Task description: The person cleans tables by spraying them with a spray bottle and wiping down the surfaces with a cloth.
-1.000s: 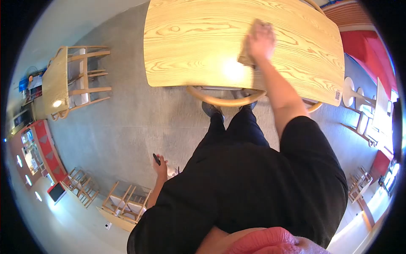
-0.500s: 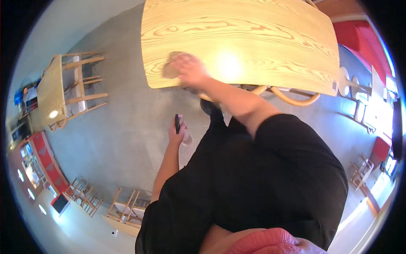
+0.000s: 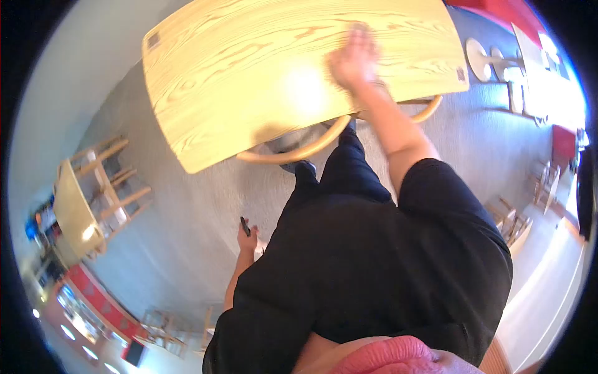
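Note:
My right hand (image 3: 356,59) lies palm down on the wooden table (image 3: 230,81), right of its middle, fingers blurred by motion. It presses a brownish cloth against the tabletop; only a smeared bit at the palm's left edge shows. Low by my left side, away from the table, my left hand (image 3: 247,239) is closed round what looks like a spray bottle with a narrow black top (image 3: 245,226). A pale part shows below the fingers; the rest of the bottle is hidden.
A chair's curved wooden back (image 3: 305,151) juts from the table's near edge, close to my legs. Another table (image 3: 76,202) with chairs stands at the left. Round stools (image 3: 478,60) and a bright table are at the right.
My right hand has swept with the cloth from the table's left end to right of its middle. The view has turned and shifted; my left hand still holds the black-topped thing.

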The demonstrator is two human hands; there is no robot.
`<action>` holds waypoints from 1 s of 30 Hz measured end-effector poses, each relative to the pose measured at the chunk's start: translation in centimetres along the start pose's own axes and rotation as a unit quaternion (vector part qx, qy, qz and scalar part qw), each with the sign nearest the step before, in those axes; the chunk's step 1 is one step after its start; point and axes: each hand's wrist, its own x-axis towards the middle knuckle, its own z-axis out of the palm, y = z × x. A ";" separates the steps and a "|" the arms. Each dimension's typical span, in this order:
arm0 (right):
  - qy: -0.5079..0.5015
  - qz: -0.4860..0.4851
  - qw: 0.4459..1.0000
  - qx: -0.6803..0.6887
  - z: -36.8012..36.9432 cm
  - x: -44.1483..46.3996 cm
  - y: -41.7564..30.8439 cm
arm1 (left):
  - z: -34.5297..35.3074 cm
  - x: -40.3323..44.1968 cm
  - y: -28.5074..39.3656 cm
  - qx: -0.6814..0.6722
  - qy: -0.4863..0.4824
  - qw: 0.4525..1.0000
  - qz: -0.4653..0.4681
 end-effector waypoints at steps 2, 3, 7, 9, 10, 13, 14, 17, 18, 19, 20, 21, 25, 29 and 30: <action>-0.102 -0.100 0.980 0.136 -2.0 -2.3 -9.2 | 0.5 -1.1 4.6 -0.001 -0.043 0.998 -0.038; -0.127 -0.151 0.962 0.191 -1.2 -4.2 -13.1 | 0.6 -1.4 7.0 0.063 -0.079 0.994 -0.047; -0.171 -0.429 0.846 0.266 -0.8 -11.1 -20.2 | 3.3 0.8 13.0 0.093 -0.106 0.989 0.036; -0.170 -0.462 0.826 0.275 0.0 -10.7 -17.6 | 4.9 1.8 15.7 0.074 -0.111 0.990 -0.032; -0.198 -0.469 0.808 0.295 0.1 -10.3 -15.4 | 5.2 1.8 16.5 0.115 -0.086 0.989 0.038; -0.193 -0.419 0.835 0.299 -1.0 -5.9 -3.1 | 7.8 1.2 21.4 0.147 -0.062 0.984 0.079; -0.176 -0.382 0.859 0.293 -1.4 -3.7 2.1 | 8.7 0.9 23.6 0.196 -0.066 0.976 0.072; -0.137 -0.109 0.966 0.190 -4.7 2.0 18.1 | 12.4 1.3 25.3 0.244 -0.041 0.959 0.140; -0.141 -0.097 0.984 0.054 -5.3 3.4 23.5 | 13.6 1.6 25.6 0.241 -0.010 0.946 0.215; -0.114 -0.037 0.992 0.028 -3.6 3.8 29.4 | 14.6 1.9 26.7 0.242 -0.016 0.945 0.220; -0.098 -0.004 0.995 -0.016 -2.5 4.4 35.0 | 15.5 1.8 27.9 0.217 -0.013 0.967 0.135; -0.084 0.026 0.994 -0.059 -2.0 4.8 39.7 | 16.3 1.8 29.0 0.191 -0.005 0.980 0.050; -0.080 0.132 0.988 -0.020 -1.9 6.3 47.3 | 16.3 4.3 20.9 0.189 0.130 0.972 0.056; -0.038 0.243 0.969 -0.036 -0.1 4.1 43.7 | 16.2 3.8 21.5 0.027 0.274 0.943 -0.188; -0.038 0.234 0.971 -0.034 -0.3 3.3 41.9 | 16.3 3.6 21.8 0.041 0.316 0.922 -0.222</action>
